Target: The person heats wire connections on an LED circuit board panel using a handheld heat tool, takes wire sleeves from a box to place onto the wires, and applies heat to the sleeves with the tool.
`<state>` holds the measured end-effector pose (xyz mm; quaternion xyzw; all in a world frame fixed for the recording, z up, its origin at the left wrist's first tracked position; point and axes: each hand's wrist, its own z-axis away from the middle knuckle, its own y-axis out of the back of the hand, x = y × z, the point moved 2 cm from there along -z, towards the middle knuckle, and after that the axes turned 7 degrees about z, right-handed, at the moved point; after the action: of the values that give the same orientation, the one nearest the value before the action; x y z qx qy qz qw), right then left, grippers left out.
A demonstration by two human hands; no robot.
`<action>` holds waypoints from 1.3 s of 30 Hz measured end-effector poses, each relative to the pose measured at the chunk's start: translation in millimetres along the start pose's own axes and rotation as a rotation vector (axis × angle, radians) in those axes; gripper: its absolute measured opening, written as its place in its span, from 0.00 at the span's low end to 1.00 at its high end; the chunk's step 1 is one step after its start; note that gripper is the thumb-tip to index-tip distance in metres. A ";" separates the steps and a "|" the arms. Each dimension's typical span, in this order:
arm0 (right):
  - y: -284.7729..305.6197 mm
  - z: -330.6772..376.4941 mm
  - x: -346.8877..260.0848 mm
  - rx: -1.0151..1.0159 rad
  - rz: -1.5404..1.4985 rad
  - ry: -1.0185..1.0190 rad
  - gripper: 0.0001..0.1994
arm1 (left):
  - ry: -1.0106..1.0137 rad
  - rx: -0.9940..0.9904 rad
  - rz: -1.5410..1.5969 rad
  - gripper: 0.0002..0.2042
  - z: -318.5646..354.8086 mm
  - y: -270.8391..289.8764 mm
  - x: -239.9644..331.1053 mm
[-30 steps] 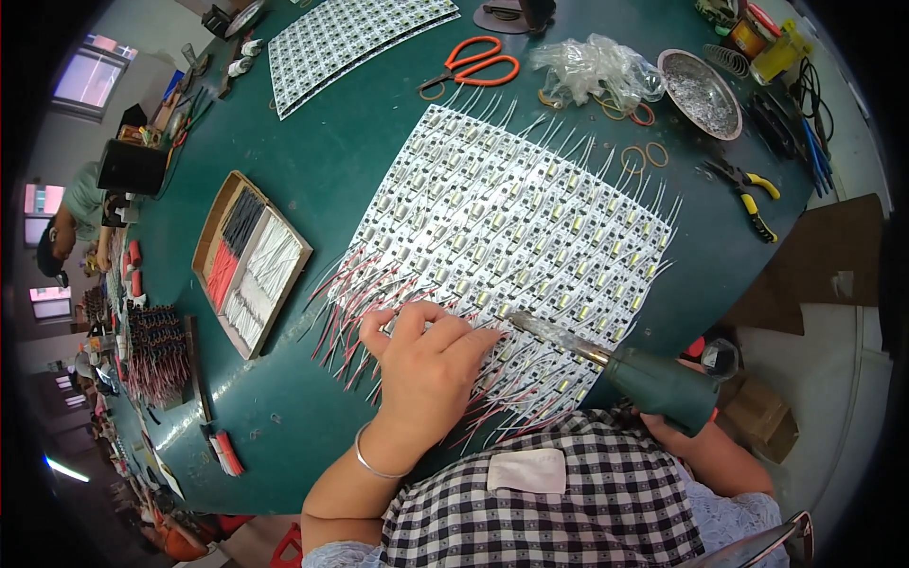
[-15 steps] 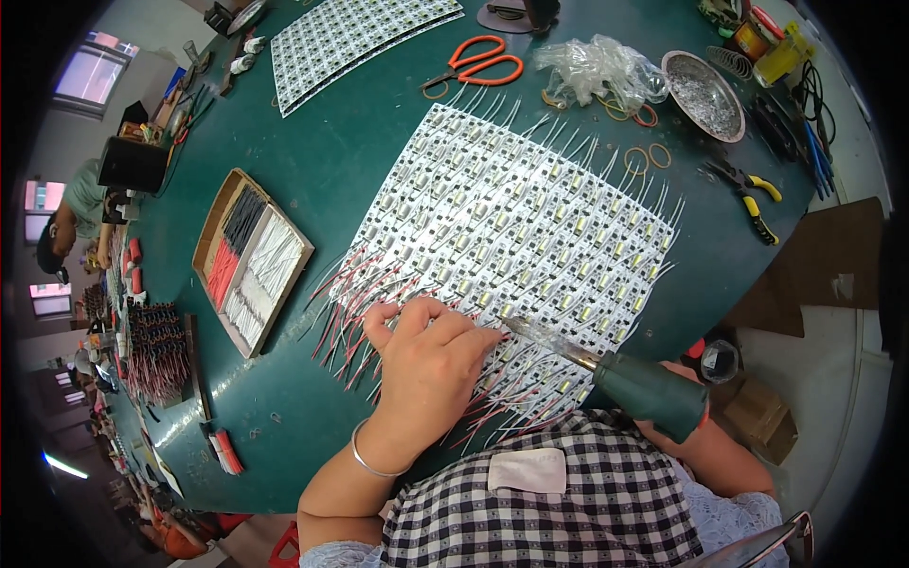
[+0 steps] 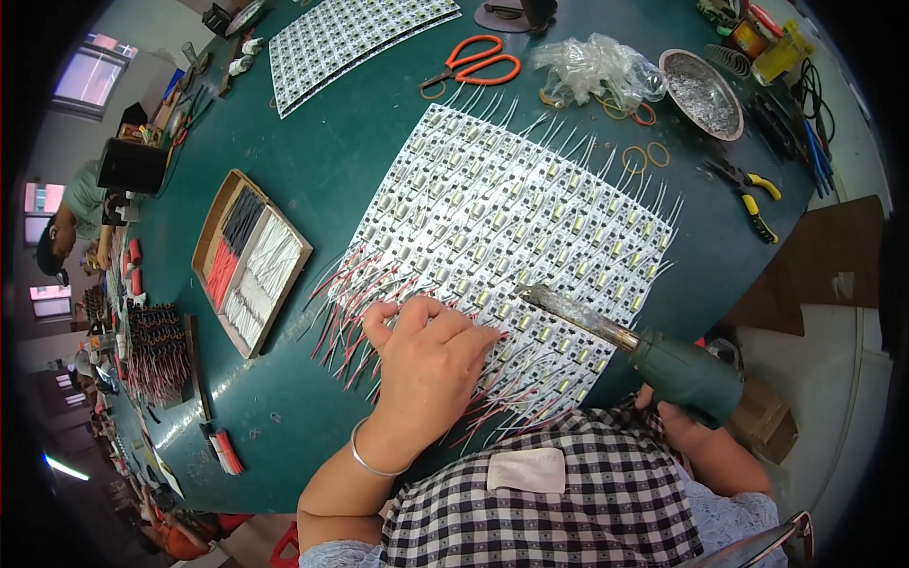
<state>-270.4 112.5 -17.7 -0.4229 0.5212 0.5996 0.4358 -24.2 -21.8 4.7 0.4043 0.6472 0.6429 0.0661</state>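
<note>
A white panel of small LED circuit boards [image 3: 559, 227] lies on the table before me, with thin wires along its far edge and red and white wires at its near left side. My left hand [image 3: 426, 355] rests on its near part, fingers bent and drawn together; anything pinched in them is hidden. From the right, my right hand [image 3: 686, 426] holds a tool with a thick green handle [image 3: 686, 379] and a metal barrel. The tool's crusted grey tip is over the panel, right of my left fingertips; I cannot tell whether it touches. The handle hides much of the right hand.
Left of the panel sits a cardboard tray [image 3: 251, 260] of black, red and white wires. Beyond are orange-handled scissors [image 3: 483, 64], a plastic bag [image 3: 597, 71], a metal dish [image 3: 701, 95], pliers [image 3: 748, 194] and more LED panels [image 3: 350, 43]. Another person [image 3: 80, 213] works at far left.
The green-handled tool has moved right with my right hand, and its tip has shifted slightly away from my left fingertips. My left hand has stayed in nearly the same place.
</note>
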 end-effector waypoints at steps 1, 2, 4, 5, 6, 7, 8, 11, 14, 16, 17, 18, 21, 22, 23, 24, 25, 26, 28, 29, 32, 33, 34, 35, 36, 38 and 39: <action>-0.2 1.2 0.7 0.038 -0.090 -0.006 0.15 | -0.002 -0.002 -0.001 0.07 -0.1 -0.5 0.0; -1.2 3.2 1.6 0.038 -0.090 -0.005 0.15 | -0.002 -0.001 -0.002 0.07 0.5 -0.3 0.4; -2.1 8.0 3.6 0.059 0.015 -0.002 0.24 | -0.014 0.014 -0.034 0.07 1.5 0.4 1.7; -2.2 10.4 4.7 0.059 0.016 0.004 0.24 | -0.015 0.019 -0.037 0.07 2.2 0.0 2.5; -2.1 13.4 5.9 0.056 0.004 -0.001 0.24 | -0.022 0.029 -0.076 0.06 3.2 -1.0 3.7; -1.9 15.5 5.8 0.054 -0.007 -0.005 0.24 | -0.028 0.041 -0.114 0.06 4.5 -1.2 4.7; -2.6 15.6 2.4 0.050 -0.001 0.002 0.24 | -0.026 0.050 -0.115 0.06 7.0 -0.4 4.7; -3.8 18.6 -6.8 0.087 -0.038 0.058 0.24 | -0.040 0.075 -0.194 0.06 15.4 6.8 5.7; -5.3 27.6 -3.0 0.172 -0.023 0.105 0.24 | 0.028 0.108 -0.246 0.04 28.2 31.3 -1.9; -5.6 32.0 0.5 0.280 -0.152 0.160 0.17 | 0.195 0.214 -0.064 0.03 37.9 56.3 -11.0; -5.6 35.8 3.8 0.300 -0.162 0.146 0.19 | 0.206 0.220 -0.067 0.03 45.0 70.1 -13.3; -6.9 36.4 3.1 0.277 -0.165 0.153 0.19 | 0.211 0.275 0.494 0.03 54.6 83.5 -15.0; -8.5 40.4 -2.4 0.383 -0.248 0.118 0.22 | -0.389 0.493 1.495 0.03 64.0 103.7 -3.0; -9.3 42.0 -3.2 0.363 -0.248 0.121 0.22 | -0.525 0.528 1.560 0.04 62.3 108.2 11.3; -9.2 42.5 -5.2 0.377 -0.253 0.129 0.22 | -0.669 0.565 1.620 0.05 62.4 115.7 23.8; -9.5 43.6 -7.5 0.392 -0.258 0.136 0.22 | -0.666 0.586 1.610 0.05 69.1 121.8 26.9; -11.9 45.6 -9.9 0.407 -0.267 0.102 0.22 | -0.667 0.530 1.580 0.04 76.9 125.9 30.4; -13.1 46.0 -11.7 0.389 -0.262 0.106 0.22 | -0.667 0.474 1.550 0.03 86.4 128.3 35.1; -14.4 47.0 -15.1 0.395 -0.232 0.115 0.23 | -0.659 0.365 1.490 0.02 106.5 131.5 44.6; -15.6 49.6 -16.6 0.398 -0.223 0.107 0.23 | -0.657 0.292 1.477 0.03 110.3 131.7 48.7; -16.5 50.5 -20.1 0.411 -0.210 0.113 0.22 | -0.645 0.083 1.428 0.05 123.7 135.3 61.9; -16.7 52.8 -18.8 0.429 -0.201 0.102 0.22 | -0.534 0.021 1.245 0.07 92.7 160.0 82.7; -16.9 52.2 -18.0 0.423 -0.214 0.106 0.22 | -0.528 0.018 1.248 0.07 92.1 159.5 87.2; -19.0 50.8 -21.7 0.430 -0.209 0.111 0.22 | -0.494 0.051 1.253 0.06 91.7 159.0 89.4; -19.5 50.9 -21.4 0.431 -0.206 0.106 0.22 | -0.461 0.083 1.258 0.06 91.6 158.3 91.3; -19.7 51.3 -20.8 0.439 -0.218 0.126 0.22 | -0.399 0.147 1.264 0.06 92.3 157.3 94.8; -19.6 51.5 -21.9 0.442 -0.206 0.119 0.22 | -0.371 0.178 1.266 0.06 93.3 157.0 96.6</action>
<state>-248.4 163.4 3.4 -0.4028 0.6187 0.3975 0.5449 36.9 85.5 170.4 0.8140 0.3135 0.4216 -0.2477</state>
